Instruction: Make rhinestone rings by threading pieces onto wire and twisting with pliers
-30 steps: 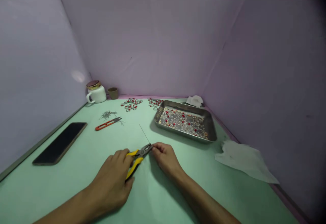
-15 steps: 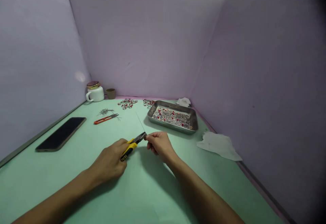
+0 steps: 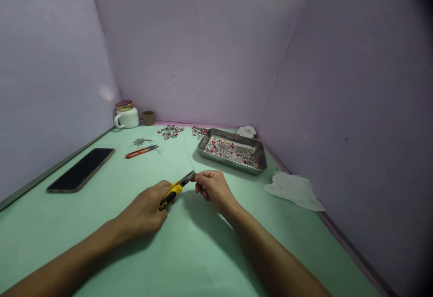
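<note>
The left hand [image 3: 144, 211] closes around the yellow handles of the pliers [image 3: 172, 192], lower middle. The right hand [image 3: 214, 191] pinches narrowly beside their steel tip [image 3: 187, 179]. The thin wire [image 3: 189, 159] there looks light and springy, so hold it near the tip.

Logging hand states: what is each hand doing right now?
Left hand: closed, holding yellow-handled pliers.
Right hand: at the pliers' tip; cannot tell if it holds anything.

Left forearm [image 3: 57, 263] and right forearm [image 3: 280, 256] cut off at lower edge; pliers [image 3: 172, 190] partly hidden in left hand [image 3: 144, 211]; beads [image 3: 230, 149] in steel tray [image 3: 233, 164], upper center-right, too small to identify
</note>
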Tool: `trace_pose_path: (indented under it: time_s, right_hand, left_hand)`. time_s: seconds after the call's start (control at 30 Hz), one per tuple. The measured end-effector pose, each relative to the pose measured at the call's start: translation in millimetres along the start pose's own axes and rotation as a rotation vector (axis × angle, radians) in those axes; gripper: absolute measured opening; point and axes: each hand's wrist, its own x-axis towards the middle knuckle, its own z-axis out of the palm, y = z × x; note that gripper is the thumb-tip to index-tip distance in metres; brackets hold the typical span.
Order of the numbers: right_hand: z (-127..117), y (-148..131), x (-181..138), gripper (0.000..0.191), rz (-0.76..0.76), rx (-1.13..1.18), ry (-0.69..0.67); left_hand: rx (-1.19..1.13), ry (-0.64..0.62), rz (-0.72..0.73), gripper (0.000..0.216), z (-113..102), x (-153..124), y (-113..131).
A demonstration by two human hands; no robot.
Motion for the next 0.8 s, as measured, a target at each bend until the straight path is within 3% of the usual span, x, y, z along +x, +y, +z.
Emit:
trace_pose_path:
  time_s: [0.27,0.5,0.67,0.8]
  right_hand:
    - [-4,1,-1,0.016,-0.026,-0.025,-0.107]
    - [0,10,0,0.02,-0.351,-0.389,0.147]
    - [-1,17,0,0.026,-0.577,-0.592,0.201]
    - [-1,19,-2,0.025,-0.657,-0.678,0.237]
  left_hand:
    - [-0.087,0.024,-0.038,0.029,-4,0,-9]
    - [-0.163,0.028,-0.031,0.034,-8,-2,-5]
    - [-0.142,0.033,-0.02,0.036,-7,-3,-6]
    - [-0.106,0.032,-0.014,0.036,-7,-3,-6]
